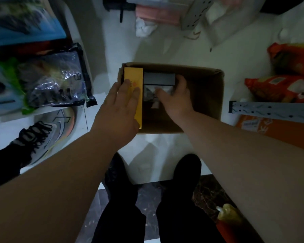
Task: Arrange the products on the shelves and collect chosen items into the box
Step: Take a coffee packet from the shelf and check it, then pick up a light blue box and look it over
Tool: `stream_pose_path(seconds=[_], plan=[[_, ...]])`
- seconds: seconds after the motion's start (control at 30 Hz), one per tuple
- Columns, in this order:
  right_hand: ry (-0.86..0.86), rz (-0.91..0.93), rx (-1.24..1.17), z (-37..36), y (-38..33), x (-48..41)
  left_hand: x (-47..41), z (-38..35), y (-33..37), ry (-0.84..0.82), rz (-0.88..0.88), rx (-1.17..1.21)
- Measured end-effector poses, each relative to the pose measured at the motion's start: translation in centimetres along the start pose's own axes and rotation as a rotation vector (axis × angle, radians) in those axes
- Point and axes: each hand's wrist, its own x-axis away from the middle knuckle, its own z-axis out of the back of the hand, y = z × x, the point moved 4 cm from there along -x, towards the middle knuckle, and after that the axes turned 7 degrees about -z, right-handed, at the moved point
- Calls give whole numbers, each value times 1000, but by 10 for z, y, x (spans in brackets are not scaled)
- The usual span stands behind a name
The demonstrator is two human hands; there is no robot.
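An open cardboard box (209, 88) stands on the white floor in front of my feet. A long yellow carton (132, 74) stands against the box's left wall. My left hand (119, 109) lies flat on that carton with its fingers straight. Beside the carton inside the box sit a dark grey pack (159, 78) and a small grey-and-white pack (150, 95). My right hand (176, 97) reaches into the box, with its fingers curled round the small pack's right side and its thumb on top.
Shelves on the left hold a clear plastic bag of goods (56, 76) and blue packaging (23, 21). Another person's sneaker (47, 134) stands at the left. Red-orange bags (288, 85) and a grey metal rail (270, 111) lie on the right.
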Motion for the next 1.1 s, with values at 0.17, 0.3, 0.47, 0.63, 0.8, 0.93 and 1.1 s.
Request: stream_pose_path(seconds=[0.17, 0.3, 0.47, 0.63, 0.8, 0.93, 1.1], plan=[[-6, 274, 378, 26, -9, 41, -2, 19, 12, 42, -34, -52], [4, 453, 597, 51, -11, 96, 7, 50, 39, 98, -67, -51], [66, 499, 654, 100, -22, 180, 27, 114, 90, 104, -143, -70], [134, 483, 638, 162, -58, 289, 58, 213, 153, 58, -270, -60], [314, 442, 572, 237, -94, 414, 96, 340, 228, 64, -440, -109], [525, 411, 497, 297, -113, 519, 137, 435, 298, 106, -588, -132], [796, 386, 407, 361, -119, 630, 194, 520, 385, 211, -801, -152]])
